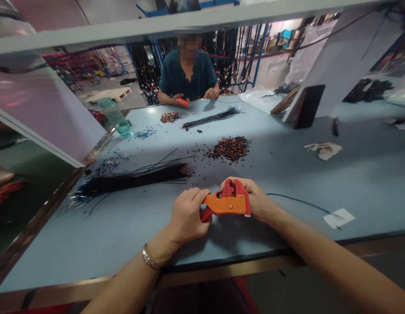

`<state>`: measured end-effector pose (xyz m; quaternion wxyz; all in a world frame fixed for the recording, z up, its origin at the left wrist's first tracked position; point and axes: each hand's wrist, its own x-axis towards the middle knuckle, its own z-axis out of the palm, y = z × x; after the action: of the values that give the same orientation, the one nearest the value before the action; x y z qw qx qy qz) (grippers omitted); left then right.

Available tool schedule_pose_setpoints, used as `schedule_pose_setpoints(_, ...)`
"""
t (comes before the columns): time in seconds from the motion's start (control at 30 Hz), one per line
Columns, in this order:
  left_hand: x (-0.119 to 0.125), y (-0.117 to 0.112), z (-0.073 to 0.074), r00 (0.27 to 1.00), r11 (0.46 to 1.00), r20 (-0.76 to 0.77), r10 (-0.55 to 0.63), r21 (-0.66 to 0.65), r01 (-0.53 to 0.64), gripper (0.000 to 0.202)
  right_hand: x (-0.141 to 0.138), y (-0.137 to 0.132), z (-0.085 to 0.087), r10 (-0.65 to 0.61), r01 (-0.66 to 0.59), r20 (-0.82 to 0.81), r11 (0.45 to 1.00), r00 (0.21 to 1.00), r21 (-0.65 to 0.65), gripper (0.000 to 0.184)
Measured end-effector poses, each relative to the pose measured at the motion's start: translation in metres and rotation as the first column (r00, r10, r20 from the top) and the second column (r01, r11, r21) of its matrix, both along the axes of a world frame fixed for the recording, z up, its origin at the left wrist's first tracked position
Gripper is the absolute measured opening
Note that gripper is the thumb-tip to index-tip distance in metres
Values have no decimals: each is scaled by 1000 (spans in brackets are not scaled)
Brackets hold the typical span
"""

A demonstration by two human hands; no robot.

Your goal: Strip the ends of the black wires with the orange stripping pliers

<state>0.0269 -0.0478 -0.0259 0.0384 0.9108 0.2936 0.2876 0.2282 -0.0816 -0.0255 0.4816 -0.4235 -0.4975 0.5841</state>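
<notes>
An orange and red hand tool (229, 202) is held just above the light blue table (369, 174) near its front edge. My right hand (258, 198) is wrapped around its right end. My left hand (189, 213) is pinched at the tool's left end, fingers closed; what it pinches is too small to see. A bundle of thin black wires (130, 179) lies to the left of my hands. A pile of small dark reddish pieces (230, 148) lies beyond the tool.
A single black wire (300, 201) runs right to a white paper slip (338, 217). Across the table a person holds an orange tool (182, 102), beside another wire bundle (212, 117) and pile (170, 117). A green bottle (116, 117), a dark phone (308, 105) and crumpled paper (324, 150) also stand about.
</notes>
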Motion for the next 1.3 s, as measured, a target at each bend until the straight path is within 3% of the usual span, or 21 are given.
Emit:
schedule_pose_setpoints(0.33,-1,-1,0,999,996,15,40,79,-41,40,-1,-1,-1,7,-7,38,1000,999,7,21)
schedule_pose_setpoints(0.67,0,0,0,999,996,0,32,78,-32,40,-3,-1,7,11,-10,34,1000,999,-9,31)
schedule_pose_setpoints(0.9,-3,1,-1,999,1000,-34,-14,4,14,42,-3,1,5,-7,7,26,1000,1000,-1,31)
schedule_pose_setpoints(1.3,-2,3,-7,1000,1000,-2,-9,14,9,25,-8,3,7,-23,23,11,999,1000,49,20)
